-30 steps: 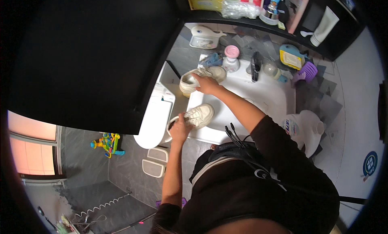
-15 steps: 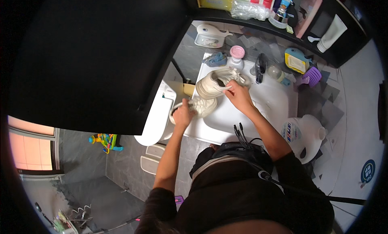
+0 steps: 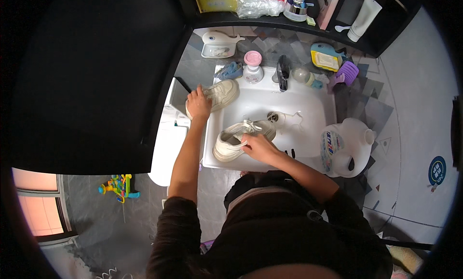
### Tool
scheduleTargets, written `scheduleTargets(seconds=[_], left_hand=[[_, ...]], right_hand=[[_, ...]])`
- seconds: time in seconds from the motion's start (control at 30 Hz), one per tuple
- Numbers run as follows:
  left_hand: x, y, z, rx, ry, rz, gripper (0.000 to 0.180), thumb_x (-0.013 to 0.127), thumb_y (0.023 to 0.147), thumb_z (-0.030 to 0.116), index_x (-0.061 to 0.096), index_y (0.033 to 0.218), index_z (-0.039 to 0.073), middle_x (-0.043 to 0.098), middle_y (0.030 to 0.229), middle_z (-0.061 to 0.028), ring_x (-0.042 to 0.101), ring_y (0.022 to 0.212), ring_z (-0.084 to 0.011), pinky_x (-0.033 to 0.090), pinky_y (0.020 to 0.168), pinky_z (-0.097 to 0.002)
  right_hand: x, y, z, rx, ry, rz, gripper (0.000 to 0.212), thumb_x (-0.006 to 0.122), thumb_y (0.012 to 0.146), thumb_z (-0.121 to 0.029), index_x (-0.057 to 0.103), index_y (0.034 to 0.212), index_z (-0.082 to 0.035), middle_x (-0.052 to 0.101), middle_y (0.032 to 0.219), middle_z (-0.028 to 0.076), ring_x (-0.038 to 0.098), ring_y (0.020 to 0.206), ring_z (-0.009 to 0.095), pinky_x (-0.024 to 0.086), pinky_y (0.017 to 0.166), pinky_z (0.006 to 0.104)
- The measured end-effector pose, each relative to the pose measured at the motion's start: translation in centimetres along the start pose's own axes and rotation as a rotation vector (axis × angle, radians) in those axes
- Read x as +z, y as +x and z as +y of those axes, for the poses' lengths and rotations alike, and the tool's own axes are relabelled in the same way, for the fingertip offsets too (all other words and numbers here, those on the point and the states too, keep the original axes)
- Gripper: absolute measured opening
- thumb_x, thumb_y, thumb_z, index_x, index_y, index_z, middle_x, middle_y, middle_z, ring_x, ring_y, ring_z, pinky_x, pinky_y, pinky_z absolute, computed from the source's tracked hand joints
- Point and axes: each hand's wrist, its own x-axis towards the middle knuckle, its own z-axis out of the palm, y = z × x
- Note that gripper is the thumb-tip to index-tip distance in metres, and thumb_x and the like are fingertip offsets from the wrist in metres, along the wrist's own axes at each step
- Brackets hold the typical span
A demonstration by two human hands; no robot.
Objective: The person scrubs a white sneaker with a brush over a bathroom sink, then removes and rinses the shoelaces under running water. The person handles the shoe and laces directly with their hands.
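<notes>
My left hand (image 3: 199, 105) is closed on the heel end of one off-white sneaker (image 3: 223, 94), which rests at the sink's left rim, toe pointing to the back right. Nearer to me, my right hand (image 3: 260, 149) grips the collar of a second off-white sneaker (image 3: 225, 148), its heel toward the left front corner of the white sink (image 3: 313, 105) and its toe over the basin. This second one has its laces tied at the tongue. A loose pale lace (image 3: 295, 121) lies in the basin by the dark drain. My right fingertips are partly hidden inside the shoe.
Behind the basin stand a blue cloth (image 3: 230, 71), a pink-topped pump bottle (image 3: 252, 67), a dark faucet (image 3: 282, 74) and a baby bottle (image 3: 305, 77). A purple brush (image 3: 348, 72) is at the back right. A large white jug (image 3: 354, 146) stands right; a black cabinet (image 3: 96, 81) overhangs the left.
The sneaker in my left hand moved to the back left rim. The one in my right hand came toward me to the front left. The lace in the basin is now uncovered.
</notes>
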Motion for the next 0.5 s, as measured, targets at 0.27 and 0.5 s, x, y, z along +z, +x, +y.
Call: scheduleTargets(seconds=[0.27,0.5], left_hand=[[-10.2,-11.9,3.5,-0.637,-1.315,-0.2,0.022,0.057,0.09,0.019,0.06,0.094,-0.003,0.064,0.086,-0.0051,0.056,0.081,-0.0108,0.043,0.078,-0.0245],[-12.7,-18.7,4.4,-1.168,-1.59,-0.098,0.024,0.053,0.089,0.014,0.051,0.11,0.001,0.056,0.1,-0.0035,0.053,0.09,-0.0132,0.042,0.078,-0.0274]], right_hand=[[6.5,-0.7,-2.5,0.001,-0.077,-0.239,0.031,0.062,0.078,-0.013,0.049,0.1,0.004,0.059,0.069,0.025,0.06,0.07,0.043,0.048,0.062,0.0473],[9.4,-1.2,-2.0,-0.241,0.052,-0.385,0.048,0.065,0.076,-0.013,0.043,0.115,0.004,0.059,0.096,0.029,0.058,0.09,0.043,0.046,0.079,0.0477]])
